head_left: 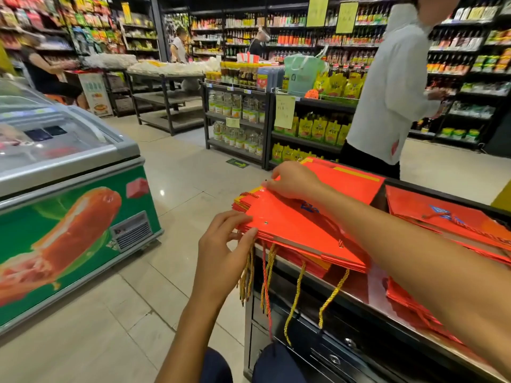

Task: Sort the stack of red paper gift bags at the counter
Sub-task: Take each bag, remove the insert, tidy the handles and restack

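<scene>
A stack of flat red paper gift bags (298,230) lies on the left end of the dark counter (343,299), with yellow and red cord handles hanging over the edge. My left hand (224,244) holds the stack's near left corner, thumb on top and fingers along the edge. My right hand (293,181) reaches across the stack and pinches its far left corner. More red bags (448,217) lie in another pile to the right, and a further red sheet (351,178) sits behind the stack.
A green chest freezer (72,203) stands to the left across a tiled aisle. A person in a white shirt (392,87) stands behind the counter's far side. Stocked shelves (276,111) fill the background. Drawers (340,352) sit below the counter top.
</scene>
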Demonstrator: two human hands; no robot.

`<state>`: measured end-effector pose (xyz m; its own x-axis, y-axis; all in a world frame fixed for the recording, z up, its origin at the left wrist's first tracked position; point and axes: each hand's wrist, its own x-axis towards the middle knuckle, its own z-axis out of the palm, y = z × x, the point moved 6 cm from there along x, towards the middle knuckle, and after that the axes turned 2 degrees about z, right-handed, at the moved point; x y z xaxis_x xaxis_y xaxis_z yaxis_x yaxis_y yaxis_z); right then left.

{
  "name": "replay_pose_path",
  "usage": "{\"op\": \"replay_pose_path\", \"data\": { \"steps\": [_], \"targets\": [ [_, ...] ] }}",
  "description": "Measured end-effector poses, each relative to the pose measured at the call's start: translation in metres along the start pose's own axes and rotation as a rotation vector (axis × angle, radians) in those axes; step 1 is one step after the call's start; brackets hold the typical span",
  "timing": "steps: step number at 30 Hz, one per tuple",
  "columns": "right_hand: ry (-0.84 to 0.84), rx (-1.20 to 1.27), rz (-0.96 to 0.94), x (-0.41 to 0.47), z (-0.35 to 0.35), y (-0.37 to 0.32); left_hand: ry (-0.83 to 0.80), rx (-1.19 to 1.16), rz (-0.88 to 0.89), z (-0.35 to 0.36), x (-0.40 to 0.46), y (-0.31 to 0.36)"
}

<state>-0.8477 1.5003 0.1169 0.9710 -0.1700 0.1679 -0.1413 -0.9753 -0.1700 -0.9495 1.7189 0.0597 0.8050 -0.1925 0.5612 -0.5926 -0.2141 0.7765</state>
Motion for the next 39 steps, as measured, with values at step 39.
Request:
{"op": "replay_pose_path", "data": {
  "steps": [39],
  "targets": [
    [-0.139, 0.022, -0.702, -0.113, -0.046, -0.042, 0.074, 0.247, 0.328, -0.002, -0.01, 0.007]
  ]
}}
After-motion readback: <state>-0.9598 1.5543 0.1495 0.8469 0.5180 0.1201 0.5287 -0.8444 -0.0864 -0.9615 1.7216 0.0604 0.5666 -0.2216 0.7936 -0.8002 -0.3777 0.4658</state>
